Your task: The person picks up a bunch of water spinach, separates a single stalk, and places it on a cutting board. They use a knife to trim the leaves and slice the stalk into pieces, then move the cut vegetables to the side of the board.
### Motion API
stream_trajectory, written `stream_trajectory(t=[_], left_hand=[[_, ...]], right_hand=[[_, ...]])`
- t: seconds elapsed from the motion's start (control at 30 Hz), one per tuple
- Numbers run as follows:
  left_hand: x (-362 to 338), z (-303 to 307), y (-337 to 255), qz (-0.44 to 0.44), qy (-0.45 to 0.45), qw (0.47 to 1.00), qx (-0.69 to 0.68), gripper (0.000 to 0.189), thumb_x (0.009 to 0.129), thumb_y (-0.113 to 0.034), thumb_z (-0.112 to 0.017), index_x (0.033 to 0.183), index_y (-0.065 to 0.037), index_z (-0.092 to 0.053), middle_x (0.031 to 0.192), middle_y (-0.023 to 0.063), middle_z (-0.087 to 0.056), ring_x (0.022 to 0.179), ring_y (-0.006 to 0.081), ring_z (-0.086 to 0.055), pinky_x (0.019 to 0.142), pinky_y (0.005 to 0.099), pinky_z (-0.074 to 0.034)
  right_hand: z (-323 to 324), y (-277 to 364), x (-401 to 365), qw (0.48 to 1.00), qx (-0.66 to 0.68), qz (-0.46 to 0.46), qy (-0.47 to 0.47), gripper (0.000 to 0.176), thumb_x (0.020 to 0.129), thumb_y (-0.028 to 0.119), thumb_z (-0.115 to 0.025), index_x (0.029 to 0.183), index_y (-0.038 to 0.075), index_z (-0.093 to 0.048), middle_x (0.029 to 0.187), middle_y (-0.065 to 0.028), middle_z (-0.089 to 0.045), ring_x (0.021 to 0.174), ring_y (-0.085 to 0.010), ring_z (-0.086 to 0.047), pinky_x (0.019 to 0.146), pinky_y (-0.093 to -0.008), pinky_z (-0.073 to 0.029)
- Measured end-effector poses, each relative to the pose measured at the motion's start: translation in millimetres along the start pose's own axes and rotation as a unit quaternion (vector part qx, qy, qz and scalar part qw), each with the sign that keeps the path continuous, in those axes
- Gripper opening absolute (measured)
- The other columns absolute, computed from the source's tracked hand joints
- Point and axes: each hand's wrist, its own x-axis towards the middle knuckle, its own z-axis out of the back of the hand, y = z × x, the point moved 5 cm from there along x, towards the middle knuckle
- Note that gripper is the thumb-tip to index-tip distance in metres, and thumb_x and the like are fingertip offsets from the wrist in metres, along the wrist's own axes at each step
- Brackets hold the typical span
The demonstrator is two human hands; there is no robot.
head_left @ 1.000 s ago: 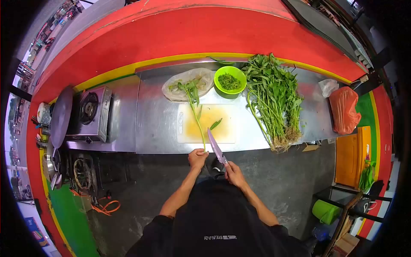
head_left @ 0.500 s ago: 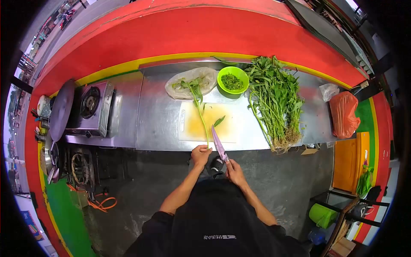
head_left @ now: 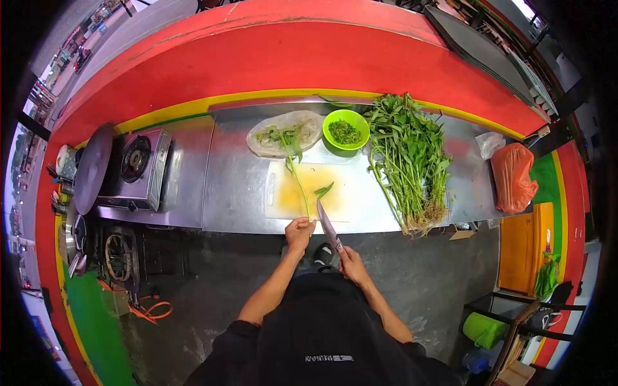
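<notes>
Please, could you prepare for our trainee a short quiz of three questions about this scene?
1. Which tool does the right hand's grip hold?
2. True or false: the green bowl stands on the cutting board.
3. The left hand's grip holds: a) an orange bag; b) a leafy stem; c) a spoon.

Key: 1. A knife. 2. False: the green bowl stands beyond the cutting board. 3. b.
</notes>
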Motion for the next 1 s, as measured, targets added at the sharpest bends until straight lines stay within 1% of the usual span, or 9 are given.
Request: stream_trajectory(t=[0.13, 0.2, 0.3, 0.37, 0.47, 0.67, 0.8, 0.87, 1.0], left_hand=[[0, 3, 12, 0.003, -0.011, 0.998, 0.066, 0.032, 0.073, -0.009, -0.084, 0.097, 0.002, -0.066, 0.078, 0.0063, -0.069, 0.066, 0.011, -0.062, 0.059, 0.0246, -0.049], [2, 3, 20, -0.001, -0.019, 0.996, 0.086, 0.031, 0.072, -0.009, -0.084, 0.096, 0.001, -0.067, 0.077, 0.0064, -0.069, 0.066, 0.0116, -0.063, 0.06, 0.0257, -0.051], [1, 3, 24, -0.01, -0.018, 0.994, 0.104, 0.031, 0.073, -0.009, -0.083, 0.097, 0.001, -0.067, 0.076, 0.0055, -0.069, 0.065, 0.0107, -0.062, 0.058, 0.0255, -0.05], [4, 4, 29, -0.038, -0.015, 0.985, 0.167, 0.03, 0.073, -0.01, -0.084, 0.096, 0.001, -0.067, 0.076, 0.0056, -0.069, 0.064, 0.0106, -0.061, 0.058, 0.0258, -0.05], [-5, 1, 15, -0.039, -0.021, 0.982, 0.182, 0.029, 0.074, -0.011, -0.084, 0.095, 0.001, -0.068, 0.076, 0.0056, -0.069, 0.063, 0.0103, -0.061, 0.057, 0.0258, -0.05], [3, -1, 31, -0.041, -0.005, 0.988, 0.15, 0.029, 0.074, -0.012, -0.084, 0.096, -0.001, -0.068, 0.078, 0.0062, -0.069, 0.065, 0.0103, -0.062, 0.058, 0.0255, -0.05], [-2, -2, 20, -0.055, -0.014, 0.985, 0.163, 0.029, 0.074, -0.012, -0.084, 0.096, 0.0, -0.068, 0.08, 0.0071, -0.07, 0.064, 0.0103, -0.062, 0.057, 0.0257, -0.05], [-1, 1, 25, -0.04, -0.031, 0.99, 0.129, 0.026, 0.071, -0.01, -0.084, 0.09, -0.002, -0.07, 0.074, 0.0057, -0.07, 0.066, 0.0117, -0.065, 0.064, 0.0276, -0.053], [-1, 4, 27, -0.014, -0.021, 0.993, 0.114, 0.025, 0.072, -0.009, -0.083, 0.092, -0.002, -0.069, 0.076, 0.0068, -0.071, 0.066, 0.0122, -0.065, 0.064, 0.0278, -0.053]], right_hand=[[4, -4, 1, 1.0, -0.004, -0.002, 0.007, 0.035, 0.104, 0.036, -0.044, 0.097, 0.005, -0.056, 0.057, -0.0008, -0.051, 0.042, -0.0095, -0.045, 0.038, -0.0269, -0.035], [4, -1, -2, 1.0, 0.003, -0.017, 0.013, 0.029, 0.104, 0.035, -0.044, 0.105, 0.008, -0.057, 0.058, 0.0009, -0.05, 0.043, -0.0071, -0.041, 0.038, -0.0241, -0.032], [5, -6, 1, 0.999, 0.031, -0.027, 0.028, 0.028, 0.104, 0.033, -0.044, 0.104, 0.008, -0.056, 0.058, 0.0007, -0.05, 0.043, -0.0072, -0.041, 0.038, -0.0243, -0.032], [6, -6, 1, 0.999, 0.026, -0.024, 0.028, 0.029, 0.104, 0.033, -0.044, 0.104, 0.008, -0.056, 0.058, 0.0004, -0.05, 0.043, -0.0072, -0.041, 0.038, -0.0244, -0.032], [7, -2, -1, 0.999, 0.018, -0.015, 0.026, 0.029, 0.104, 0.033, -0.044, 0.103, 0.007, -0.056, 0.059, 0.0001, -0.051, 0.043, -0.0073, -0.041, 0.038, -0.0245, -0.032], [10, 0, 1, 1.0, 0.007, -0.005, 0.022, 0.031, 0.104, 0.034, -0.044, 0.106, 0.006, -0.057, 0.058, -0.0001, -0.05, 0.042, -0.0077, -0.041, 0.038, -0.0244, -0.032], [8, -1, 4, 0.999, 0.02, -0.013, 0.04, 0.031, 0.104, 0.034, -0.043, 0.108, 0.007, -0.058, 0.058, 0.0, -0.05, 0.042, -0.0078, -0.041, 0.037, -0.0243, -0.031], [7, -3, 6, 0.999, 0.011, -0.016, 0.042, 0.031, 0.104, 0.035, -0.044, 0.107, 0.007, -0.058, 0.058, 0.0001, -0.05, 0.042, -0.0078, -0.041, 0.037, -0.0244, -0.031], [7, 2, 5, 0.999, -0.004, -0.016, 0.042, 0.03, 0.104, 0.035, -0.044, 0.106, 0.009, -0.058, 0.058, 0.0004, -0.05, 0.041, -0.008, -0.041, 0.036, -0.0246, -0.03]])
